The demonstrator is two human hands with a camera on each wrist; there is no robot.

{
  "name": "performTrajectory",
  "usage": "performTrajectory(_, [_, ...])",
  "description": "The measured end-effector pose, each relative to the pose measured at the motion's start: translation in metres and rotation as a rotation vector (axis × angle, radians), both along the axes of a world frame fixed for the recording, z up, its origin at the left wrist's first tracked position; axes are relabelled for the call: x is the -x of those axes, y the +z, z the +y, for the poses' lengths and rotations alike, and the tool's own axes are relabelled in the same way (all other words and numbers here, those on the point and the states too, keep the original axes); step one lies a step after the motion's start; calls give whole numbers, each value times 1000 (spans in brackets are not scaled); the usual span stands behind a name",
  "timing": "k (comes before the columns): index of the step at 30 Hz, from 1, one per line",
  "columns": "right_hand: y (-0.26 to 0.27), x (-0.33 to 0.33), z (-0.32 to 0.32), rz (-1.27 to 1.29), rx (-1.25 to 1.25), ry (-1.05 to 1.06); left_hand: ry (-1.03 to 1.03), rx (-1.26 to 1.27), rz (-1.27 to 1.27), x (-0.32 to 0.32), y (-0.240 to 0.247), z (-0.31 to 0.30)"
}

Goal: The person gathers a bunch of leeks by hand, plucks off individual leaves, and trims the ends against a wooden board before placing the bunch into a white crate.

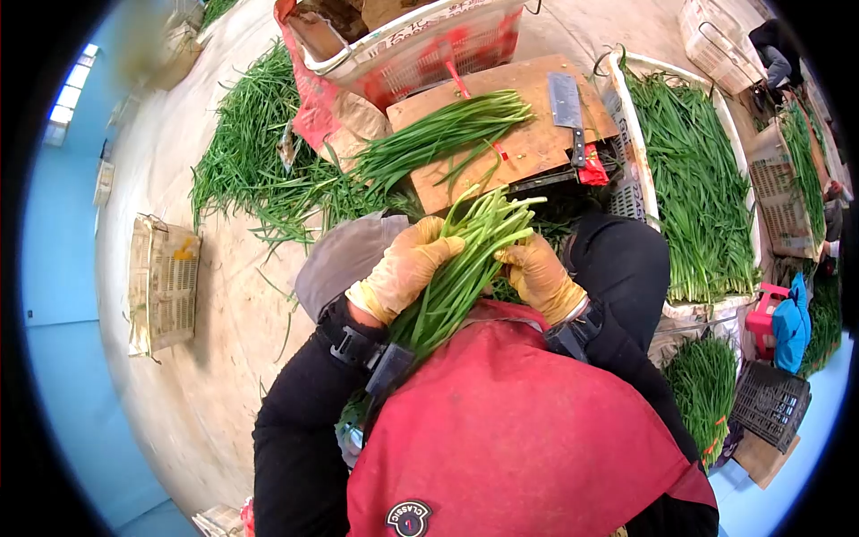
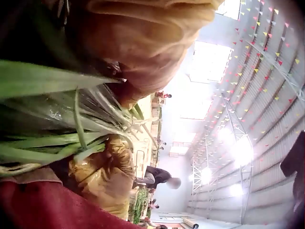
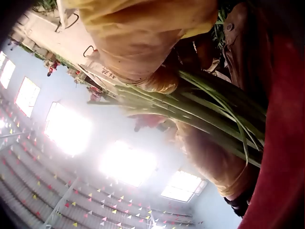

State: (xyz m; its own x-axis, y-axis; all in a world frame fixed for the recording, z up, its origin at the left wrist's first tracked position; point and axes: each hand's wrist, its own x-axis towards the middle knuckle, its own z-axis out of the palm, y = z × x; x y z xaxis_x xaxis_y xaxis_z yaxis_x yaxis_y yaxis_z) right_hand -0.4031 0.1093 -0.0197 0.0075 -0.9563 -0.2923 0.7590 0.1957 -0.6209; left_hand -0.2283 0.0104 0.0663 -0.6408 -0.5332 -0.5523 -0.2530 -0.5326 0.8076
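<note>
A bunch of garlic chives [image 1: 465,273] lies slanted over the person's lap, its pale stem ends pointing away and its leaves running back under the left forearm. The left hand [image 1: 403,268], in a yellowish glove, grips the bunch from its left side, thumb along the stalks. On the other side the gloved right hand [image 1: 543,279] pinches stalks close to the stem ends with curled fingers. In the right wrist view, the right thumb [image 3: 162,82] presses on the chive stalks [image 3: 200,107]. The bunch hides part of both hands' fingers.
Ahead stands a wooden board [image 1: 537,94] with a cleaver [image 1: 565,103] and another chive bunch [image 1: 447,134]. Loose chives [image 1: 250,143] heap on the floor at left. A white crate [image 1: 617,89] full of chives is at right; a red-and-white crate [image 1: 429,54] stands behind the board.
</note>
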Motion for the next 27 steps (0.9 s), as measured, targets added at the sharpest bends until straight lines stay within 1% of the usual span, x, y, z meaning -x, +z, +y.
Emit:
performTrajectory(1, [3,-1,1,-37,-13,-40,22,51,19,-2,-10,0])
performTrajectory(4, [-4,0,-1,-108,39,-48,23,69,47,-5,-20,-2])
performTrajectory(6, [-5,4,2,-152,72,-4,56,4,66,0,-13,1])
performTrajectory(7, [6,3,1,-163,93,21,74,-29,73,1,-11,2])
performTrajectory(8, [13,3,0,-175,114,47,47,28,39,0,-15,3])
performTrajectory(10, [13,2,-2,-167,153,43,-10,141,-30,-3,-27,4])
performTrajectory(12, [8,-3,-5,-183,155,-4,-16,176,-39,-1,-30,7])
performTrajectory(14, [7,-4,-6,-129,99,-53,-24,203,-42,-1,-34,8])
performTrajectory(15, [-3,-3,-6,-103,81,-58,1,204,4,-2,-40,8])
performTrajectory(18, [2,-1,-5,-95,74,-44,80,94,74,1,-29,6])
performTrajectory(22, [2,-2,-5,-141,96,-52,-60,8,-29,9,-5,8])
performTrajectory(23, [2,-1,-5,-152,108,-39,-149,110,-36,7,-14,6])
performTrajectory(25, [7,0,-5,-180,139,-41,-185,-13,32,5,-25,6])
performTrajectory(27, [4,5,-2,-186,87,-4,-226,-134,91,4,-28,6])
